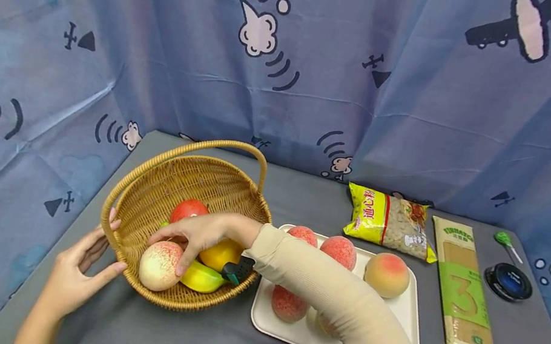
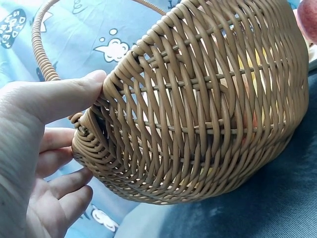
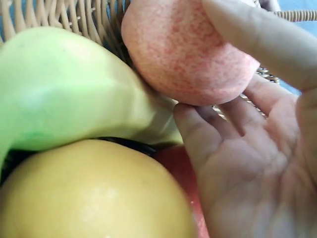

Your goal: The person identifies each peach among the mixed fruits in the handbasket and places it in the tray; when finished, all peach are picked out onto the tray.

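A wicker basket with a tall handle stands at the left of the table. My left hand grips its rim at the left side, thumb outside and fingers behind, as the left wrist view shows closely. Inside the basket, my right hand holds a pale peach with red speckles, thumb and fingers around its sides. Beside that peach lie a green-yellow banana, a round yellow-orange fruit and a red fruit, which the hand partly covers.
Right of the basket is a white tray with several peaches, partly hidden under my right forearm. Farther right lie a yellow pasta bag, a noodle pack, a dark round tin and a green lollipop. A blue curtain hangs behind.
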Motion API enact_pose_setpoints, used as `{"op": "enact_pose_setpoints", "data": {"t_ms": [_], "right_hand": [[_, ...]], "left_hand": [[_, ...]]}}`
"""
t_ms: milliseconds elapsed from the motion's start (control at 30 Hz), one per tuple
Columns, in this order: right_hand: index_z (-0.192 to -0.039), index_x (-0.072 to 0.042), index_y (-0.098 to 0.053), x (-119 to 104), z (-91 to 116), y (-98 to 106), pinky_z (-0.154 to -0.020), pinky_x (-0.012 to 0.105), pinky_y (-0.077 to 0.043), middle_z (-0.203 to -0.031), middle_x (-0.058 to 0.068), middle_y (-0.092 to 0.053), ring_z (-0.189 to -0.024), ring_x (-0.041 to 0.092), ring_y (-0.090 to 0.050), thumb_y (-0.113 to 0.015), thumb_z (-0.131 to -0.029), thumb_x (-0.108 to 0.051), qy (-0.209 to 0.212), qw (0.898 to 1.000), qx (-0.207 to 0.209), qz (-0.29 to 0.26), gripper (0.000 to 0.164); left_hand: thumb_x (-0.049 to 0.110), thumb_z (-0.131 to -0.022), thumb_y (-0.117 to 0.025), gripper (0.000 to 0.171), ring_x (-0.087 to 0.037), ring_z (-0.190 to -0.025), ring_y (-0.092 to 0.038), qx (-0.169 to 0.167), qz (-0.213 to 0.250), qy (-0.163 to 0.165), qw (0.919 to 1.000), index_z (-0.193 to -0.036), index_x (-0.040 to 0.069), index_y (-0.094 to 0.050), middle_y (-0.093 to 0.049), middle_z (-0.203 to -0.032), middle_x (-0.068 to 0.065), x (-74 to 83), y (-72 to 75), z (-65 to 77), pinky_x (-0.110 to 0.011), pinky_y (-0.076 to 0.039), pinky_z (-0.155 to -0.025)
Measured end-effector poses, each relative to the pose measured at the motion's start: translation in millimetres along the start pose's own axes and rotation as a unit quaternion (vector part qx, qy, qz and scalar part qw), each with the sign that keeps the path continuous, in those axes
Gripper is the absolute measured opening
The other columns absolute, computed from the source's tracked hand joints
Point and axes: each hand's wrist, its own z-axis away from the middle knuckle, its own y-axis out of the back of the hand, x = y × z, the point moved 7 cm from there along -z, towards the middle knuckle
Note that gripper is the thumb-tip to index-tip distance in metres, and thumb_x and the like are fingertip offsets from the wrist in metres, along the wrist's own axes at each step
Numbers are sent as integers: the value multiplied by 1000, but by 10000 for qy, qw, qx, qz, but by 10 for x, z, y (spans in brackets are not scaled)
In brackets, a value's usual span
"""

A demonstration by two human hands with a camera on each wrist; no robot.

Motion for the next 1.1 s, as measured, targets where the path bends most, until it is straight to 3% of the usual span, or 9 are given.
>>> {"op": "enact_pose_setpoints", "data": {"t_ms": [233,467,633,833,967,1100], "right_hand": [[-142,-12,-43,-22,41,35,-99,12,-41,-132,-4,-52,-112,2,-50,-81,-75,-15,-9,9993,253,279,78],[-134,-11,-49,-206,131,158,-99,17,-44,-124,-3,-57,-109,6,-52,-82,-73,-18,583,9952,623,478,70],[-136,-7,-48,-315,258,242,-98,17,-45,-127,1,-53,-109,5,-50,-79,-73,-18,846,9918,840,450,71],[-138,-4,-47,-459,565,360,-101,20,-44,-133,7,-51,-112,5,-49,-80,-75,-18,1318,9771,1471,792,73],[-137,-4,-48,-471,825,408,-102,25,-46,-133,7,-53,-113,5,-51,-81,-74,-16,1491,9660,2007,660,72],[-133,-5,-49,-458,1150,431,-101,28,-48,-129,5,-55,-112,9,-53,-81,-73,-14,1613,9506,2615,456,68]], "left_hand": [[-23,-67,-70,74,-2,-128,-47,-52,63,18,10000,-135,-10,-45,-48,-139,-23,25,-31,-11,-14,-41,-103],[-24,-66,-69,74,-10,-130,-47,13,145,-189,9997,-135,-11,-44,-44,-138,-31,14,-38,1,-15,-42,-103],[-26,-67,-67,75,-10,-131,-46,-19,119,-43,9999,-136,-11,-43,-37,-145,-30,-10,-36,22,-14,-41,-103],[-25,-68,-68,76,-11,-130,-47,55,38,-207,9998,-137,-7,-44,-42,-145,-20,40,-29,23,-13,-42,-102],[-24,-67,-69,75,-6,-129,-47,111,49,-377,9992,-136,-9,-44,-45,-145,-15,77,-19,19,-11,-42,-101],[-25,-68,-68,74,-7,-130,-47,78,72,-281,9995,-136,-9,-44,-42,-146,-19,66,-9,18,-12,-42,-101]]}}
